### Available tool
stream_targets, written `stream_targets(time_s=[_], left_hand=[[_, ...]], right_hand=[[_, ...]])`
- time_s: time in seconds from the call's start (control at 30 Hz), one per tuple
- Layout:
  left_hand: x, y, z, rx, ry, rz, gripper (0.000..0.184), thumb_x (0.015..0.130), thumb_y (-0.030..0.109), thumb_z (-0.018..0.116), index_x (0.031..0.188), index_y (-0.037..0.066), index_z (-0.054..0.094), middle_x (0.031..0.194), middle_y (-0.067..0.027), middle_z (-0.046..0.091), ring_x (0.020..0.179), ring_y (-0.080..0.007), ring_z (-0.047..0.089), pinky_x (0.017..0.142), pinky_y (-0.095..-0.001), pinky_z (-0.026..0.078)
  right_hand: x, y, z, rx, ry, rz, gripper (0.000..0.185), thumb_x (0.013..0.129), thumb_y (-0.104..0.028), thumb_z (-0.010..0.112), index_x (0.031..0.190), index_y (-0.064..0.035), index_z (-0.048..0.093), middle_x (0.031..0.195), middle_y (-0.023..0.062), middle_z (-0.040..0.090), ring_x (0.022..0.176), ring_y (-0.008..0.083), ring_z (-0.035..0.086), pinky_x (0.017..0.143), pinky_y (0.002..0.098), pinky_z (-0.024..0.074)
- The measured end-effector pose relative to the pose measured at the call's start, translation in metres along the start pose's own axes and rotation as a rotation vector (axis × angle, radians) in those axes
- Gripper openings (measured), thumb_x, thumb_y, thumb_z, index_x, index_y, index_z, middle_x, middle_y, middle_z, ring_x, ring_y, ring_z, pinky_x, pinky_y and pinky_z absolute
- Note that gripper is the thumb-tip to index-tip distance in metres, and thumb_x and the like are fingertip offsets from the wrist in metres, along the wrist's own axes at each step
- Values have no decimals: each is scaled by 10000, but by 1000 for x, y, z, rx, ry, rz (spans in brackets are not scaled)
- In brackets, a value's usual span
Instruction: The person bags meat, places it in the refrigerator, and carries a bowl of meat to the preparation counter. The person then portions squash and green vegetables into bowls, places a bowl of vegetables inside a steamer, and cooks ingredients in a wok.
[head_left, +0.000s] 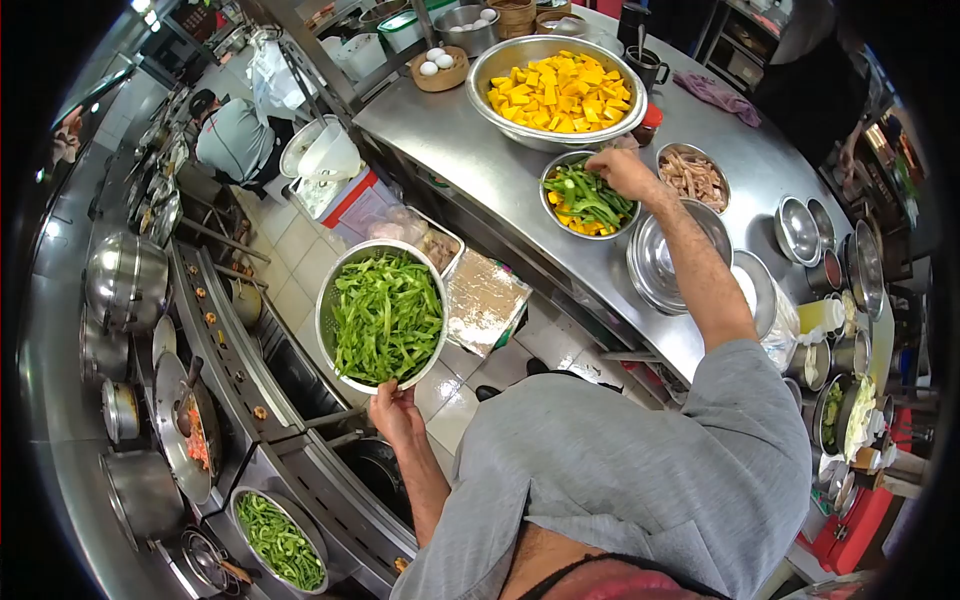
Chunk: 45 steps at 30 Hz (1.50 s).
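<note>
My left hand (pixel 396 412) grips the near rim of a white colander (pixel 325 325), holding it out over the floor. Cut green vegetable strips (pixel 388 318) fill it. Across the steel counter, my right hand (pixel 628 175) is at the edge of a small metal bowl (pixel 546 208), its fingers closed together on green vegetable pieces (pixel 588 192). Yellow-orange chunks (pixel 582 226) show beneath the greens in that bowl. Just behind stands a large metal basin (pixel 482 72) heaped with cut yellow-orange pieces, which look like pumpkin (pixel 555 93). My right fingertips are partly hidden.
Beside my right forearm are a bowl of pale strips (pixel 690 178) and stacked metal bowls (pixel 650 265). A foil-topped box (pixel 487 300) lies below the colander. On the left, a wok (pixel 170 440) and a dish of greens (pixel 270 540) stand by the stove. A person (pixel 232 140) bends down further back.
</note>
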<state>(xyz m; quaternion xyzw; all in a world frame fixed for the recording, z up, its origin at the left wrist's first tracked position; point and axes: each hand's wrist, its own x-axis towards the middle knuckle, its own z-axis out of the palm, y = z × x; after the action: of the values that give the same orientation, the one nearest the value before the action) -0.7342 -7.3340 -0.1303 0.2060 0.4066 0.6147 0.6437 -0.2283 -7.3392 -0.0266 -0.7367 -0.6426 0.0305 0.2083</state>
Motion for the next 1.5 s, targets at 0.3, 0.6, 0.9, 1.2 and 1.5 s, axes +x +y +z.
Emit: stream_targets(time_s=[0.3,0.6,0.9,1.2,1.5], left_hand=[[-31,20,-39,-48,234,90,66,741,-29,535,779,10,498,708,-39,518,604,-140,530,605,-283,511],[-79,50,-74,-155,429,267,145,758,-27,500,889,-76,539,877,-133,589,814,-222,592,781,-374,518],[-143,108,-136,-340,748,519,60,757,-5,555,810,10,531,704,-22,533,596,-111,520,578,-293,524],[-125,176,-240,-356,934,771,54,771,5,548,770,4,494,723,-68,545,658,-169,579,648,-373,562],[-73,200,-289,-267,998,796,137,861,114,549,832,0,479,772,-65,534,705,-202,584,697,-358,534]], right_hand=[[7,-15,-11,-58,-181,-52,218,723,-32,564,920,-31,655,858,168,648,846,298,622,756,381,474],[50,-61,-49,306,86,-163,245,827,-157,586,1001,15,605,897,105,640,822,182,600,755,297,462],[49,-220,90,630,-411,-292,250,838,-121,611,1048,14,596,810,-9,571,729,66,504,668,209,423],[23,-360,199,667,-751,-477,188,810,-42,613,991,7,615,786,-8,592,690,66,507,629,216,419],[-24,-430,283,674,-924,-435,198,789,-61,640,975,-1,611,747,8,557,698,93,500,645,239,428]])
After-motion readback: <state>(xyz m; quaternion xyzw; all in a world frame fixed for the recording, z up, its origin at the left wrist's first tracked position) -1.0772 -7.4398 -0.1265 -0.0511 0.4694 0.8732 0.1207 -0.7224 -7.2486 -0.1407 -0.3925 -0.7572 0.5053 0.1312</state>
